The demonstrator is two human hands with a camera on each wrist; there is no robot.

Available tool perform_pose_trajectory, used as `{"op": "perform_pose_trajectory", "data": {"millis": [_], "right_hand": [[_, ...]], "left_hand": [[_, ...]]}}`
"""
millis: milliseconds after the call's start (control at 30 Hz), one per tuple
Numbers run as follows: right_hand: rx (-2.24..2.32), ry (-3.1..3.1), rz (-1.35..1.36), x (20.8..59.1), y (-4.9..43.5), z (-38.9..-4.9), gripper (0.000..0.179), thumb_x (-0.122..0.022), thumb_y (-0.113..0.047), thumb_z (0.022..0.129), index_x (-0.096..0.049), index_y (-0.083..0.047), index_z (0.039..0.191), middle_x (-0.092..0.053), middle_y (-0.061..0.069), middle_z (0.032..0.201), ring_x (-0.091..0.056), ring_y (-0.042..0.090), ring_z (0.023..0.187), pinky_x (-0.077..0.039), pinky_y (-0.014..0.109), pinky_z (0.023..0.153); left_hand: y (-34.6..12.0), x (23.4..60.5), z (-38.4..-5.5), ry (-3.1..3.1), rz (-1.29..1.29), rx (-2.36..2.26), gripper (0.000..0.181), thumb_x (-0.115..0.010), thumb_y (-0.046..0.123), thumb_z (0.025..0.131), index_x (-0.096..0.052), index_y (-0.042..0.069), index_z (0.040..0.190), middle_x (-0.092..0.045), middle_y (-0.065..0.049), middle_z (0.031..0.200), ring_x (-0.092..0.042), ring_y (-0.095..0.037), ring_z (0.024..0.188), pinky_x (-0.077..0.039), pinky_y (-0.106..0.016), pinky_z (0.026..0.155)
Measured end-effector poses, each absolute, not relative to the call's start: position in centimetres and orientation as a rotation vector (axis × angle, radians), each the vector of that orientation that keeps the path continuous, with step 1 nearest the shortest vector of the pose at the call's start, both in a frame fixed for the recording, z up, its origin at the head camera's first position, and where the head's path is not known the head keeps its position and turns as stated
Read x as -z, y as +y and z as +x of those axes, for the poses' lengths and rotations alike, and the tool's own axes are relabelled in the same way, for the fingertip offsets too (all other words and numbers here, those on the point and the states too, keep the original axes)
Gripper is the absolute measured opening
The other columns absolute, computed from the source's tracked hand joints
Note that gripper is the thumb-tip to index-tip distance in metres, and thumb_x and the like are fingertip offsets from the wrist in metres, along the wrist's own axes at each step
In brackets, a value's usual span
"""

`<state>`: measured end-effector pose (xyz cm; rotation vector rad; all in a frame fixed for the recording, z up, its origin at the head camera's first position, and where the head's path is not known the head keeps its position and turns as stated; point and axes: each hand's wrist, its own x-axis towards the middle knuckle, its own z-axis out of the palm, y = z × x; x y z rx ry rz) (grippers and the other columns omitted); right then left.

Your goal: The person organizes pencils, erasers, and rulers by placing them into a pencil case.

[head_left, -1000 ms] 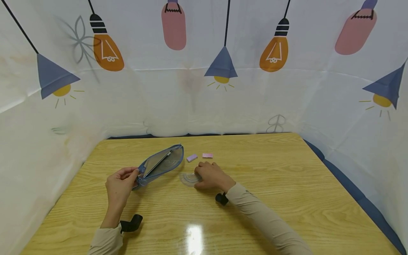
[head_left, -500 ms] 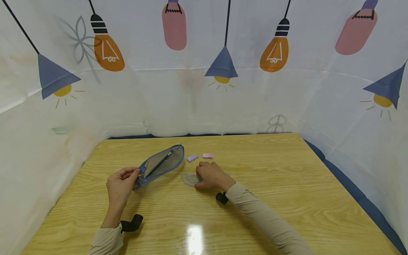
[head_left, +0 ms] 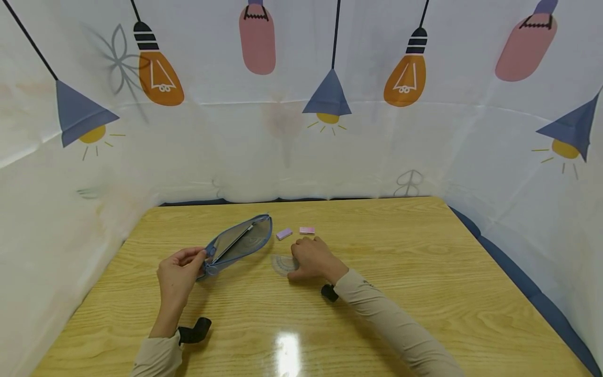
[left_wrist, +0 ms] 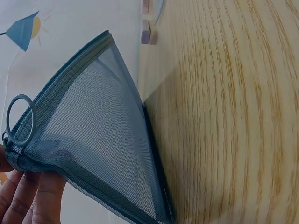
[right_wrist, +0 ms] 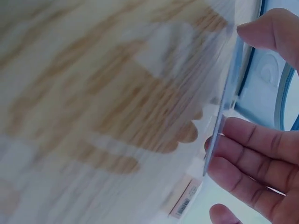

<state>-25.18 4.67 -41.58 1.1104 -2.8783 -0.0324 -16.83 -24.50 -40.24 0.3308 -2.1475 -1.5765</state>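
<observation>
My left hand pinches one end of a blue mesh zip pouch, whose mouth gapes toward me. A slim pen-like stick lies inside it. At the pinched corner, the left wrist view shows a ring zipper pull. To the right, my right hand holds a clear plastic protractor low over the table. In the right wrist view the protractor appears edge-on, with the thumb at its upper part and fingers lower down. The right palm hides part of it in the head view.
Just beyond my right hand, a purple eraser and a pink eraser lie on the wooden table. A printed white curtain hangs behind the table and along both sides.
The protractor has shifted slightly right and turned a little in my right hand's fingers. The left hand and pouch have stayed nearly still.
</observation>
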Motion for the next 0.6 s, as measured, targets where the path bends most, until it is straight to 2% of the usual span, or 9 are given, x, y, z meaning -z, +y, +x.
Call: {"op": "perform_pose_trajectory", "data": {"millis": [300,600], "right_hand": [[-0.046,-2.905,1.123,41.74,4.8,-25.27,0.041,-0.073,-0.05,0.076,-0.063,-0.013,0.091,-0.055,-0.005,0.079,-0.047,0.01,0.066,-0.041,0.025,0.051],[-0.08,-2.875,1.144,41.64,4.98,-25.17,0.039,-0.072,-0.048,0.076,-0.064,-0.013,0.091,-0.053,-0.005,0.081,-0.047,0.009,0.066,-0.041,0.024,0.05]], "left_hand": [[-24.42,40.27,-16.78,-2.143,0.324,1.571,0.021,-0.071,0.013,0.09,-0.072,-0.005,0.099,-0.071,-0.009,0.081,-0.063,-0.003,0.061,-0.054,-0.02,0.054],[-24.37,40.36,-16.76,-2.14,0.316,1.581,0.021,-0.071,0.013,0.09,-0.072,-0.006,0.099,-0.071,-0.009,0.08,-0.064,-0.003,0.061,-0.054,-0.02,0.054]]}}
